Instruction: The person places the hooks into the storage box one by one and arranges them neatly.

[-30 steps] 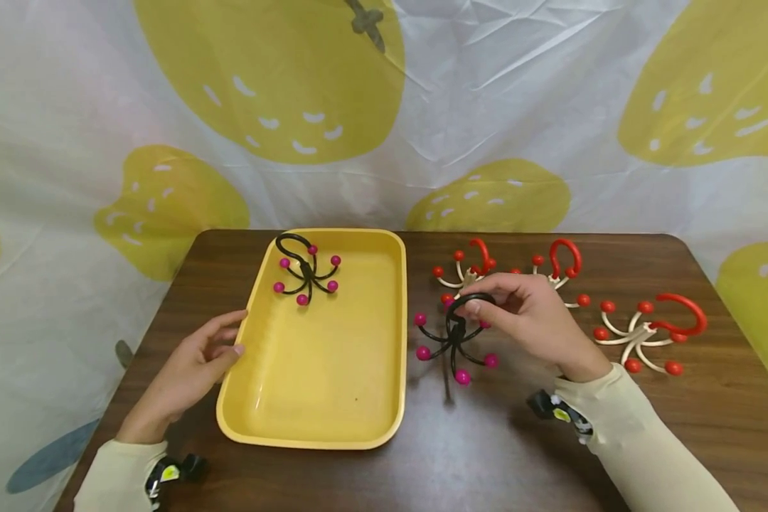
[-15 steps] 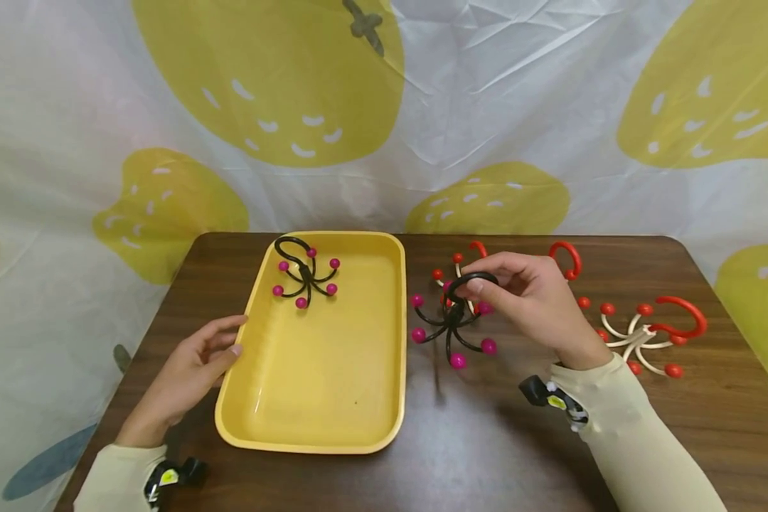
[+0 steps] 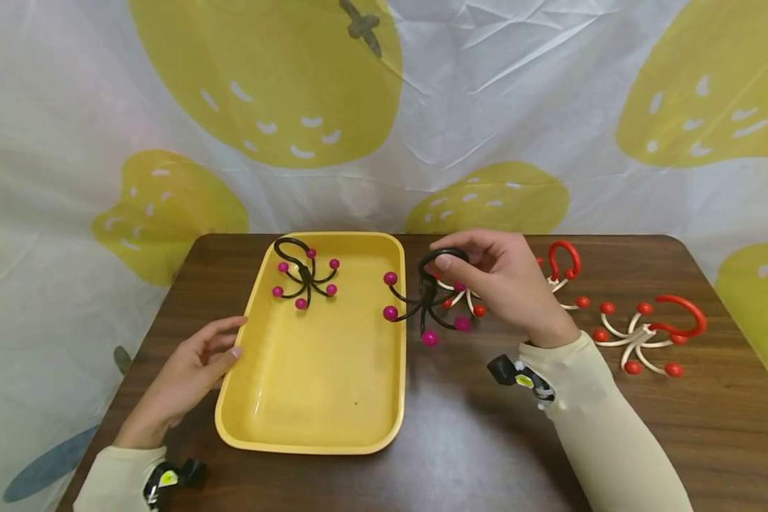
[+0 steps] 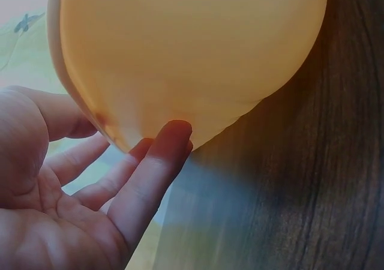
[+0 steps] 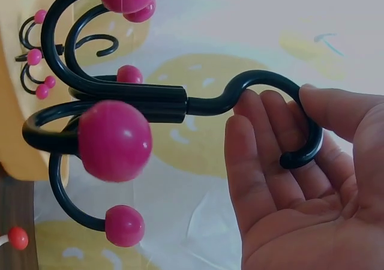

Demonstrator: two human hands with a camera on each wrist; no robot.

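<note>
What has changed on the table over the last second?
The right hand, pinching the black hook with pink balls, lifted it and carried it left to the yellow tray's right rim. The left hand stayed at the tray's left edge; the hook in the tray and the red-and-cream hooks stayed put.

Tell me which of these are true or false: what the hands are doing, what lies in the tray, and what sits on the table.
1. The right hand holds a black hook with pink balls by its loop. True.
2. The yellow tray holds nothing. False: another black hook lies in its far corner.
3. The left hand grips a red hook. False: it rests against the tray's left rim with straight fingers.
4. Red and cream hooks lie on the table right of the tray. True.
</note>
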